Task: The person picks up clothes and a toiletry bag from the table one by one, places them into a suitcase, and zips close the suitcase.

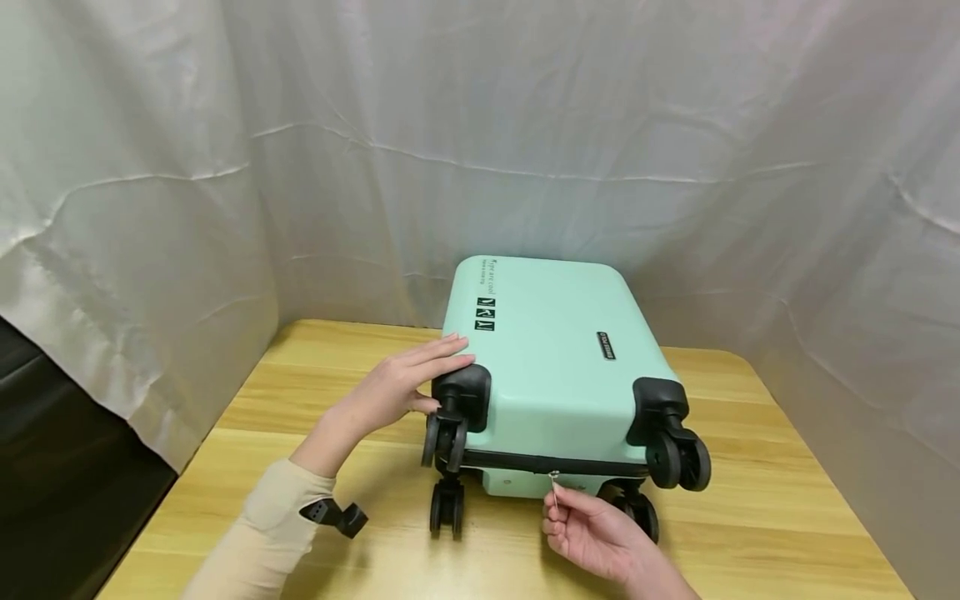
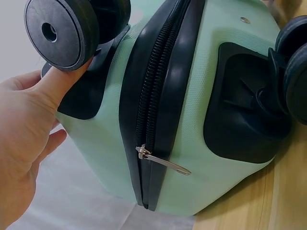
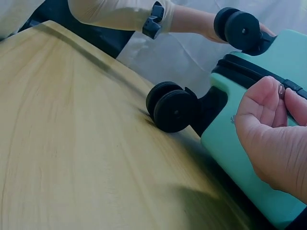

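A mint-green suitcase lies flat, its wheeled end toward me. My left hand rests on its near left corner with fairly straight fingers over the top edge. The left thumb touches the black wheel mount beside a caster. At the middle of the near end, my right hand pinches a small metal zipper pull between thumb and finger. Its other fingers are curled in. A black-edged zipper runs round the side, and a second metal pull hangs loose in the left wrist view.
The suitcase stands on a wood-grain table. Black double casters stick out at its near corners, with lower ones beneath. Pale curtains hang behind and at both sides. A black wrist device sits on the left sleeve.
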`<state>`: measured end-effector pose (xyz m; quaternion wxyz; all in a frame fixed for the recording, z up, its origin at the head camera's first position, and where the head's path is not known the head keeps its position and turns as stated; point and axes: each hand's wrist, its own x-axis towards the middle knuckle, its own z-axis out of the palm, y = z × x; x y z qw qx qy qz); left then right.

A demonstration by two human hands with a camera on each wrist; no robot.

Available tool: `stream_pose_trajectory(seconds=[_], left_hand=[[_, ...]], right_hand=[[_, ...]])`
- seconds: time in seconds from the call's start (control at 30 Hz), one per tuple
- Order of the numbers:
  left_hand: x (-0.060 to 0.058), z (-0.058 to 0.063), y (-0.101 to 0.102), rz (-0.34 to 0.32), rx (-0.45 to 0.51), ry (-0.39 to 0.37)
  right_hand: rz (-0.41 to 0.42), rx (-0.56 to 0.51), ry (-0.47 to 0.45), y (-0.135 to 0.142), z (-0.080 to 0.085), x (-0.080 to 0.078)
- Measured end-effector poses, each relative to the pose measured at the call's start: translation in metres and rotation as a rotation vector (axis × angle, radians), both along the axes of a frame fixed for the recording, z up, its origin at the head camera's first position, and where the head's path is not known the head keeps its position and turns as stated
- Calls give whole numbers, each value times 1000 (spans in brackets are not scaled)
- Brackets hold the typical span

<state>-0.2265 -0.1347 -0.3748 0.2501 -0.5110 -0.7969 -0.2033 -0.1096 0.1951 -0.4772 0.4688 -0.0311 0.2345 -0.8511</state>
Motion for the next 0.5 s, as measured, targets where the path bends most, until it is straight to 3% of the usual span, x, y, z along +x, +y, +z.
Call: stream_pose_trajectory(seconds=[0.23, 0.5], left_hand=[[-1, -1, 1, 7, -1, -17], [-2, -4, 4, 0, 0, -23]], right_hand=[[-5, 3, -5, -4, 0, 0], [-11, 86, 38, -27, 3, -3]])
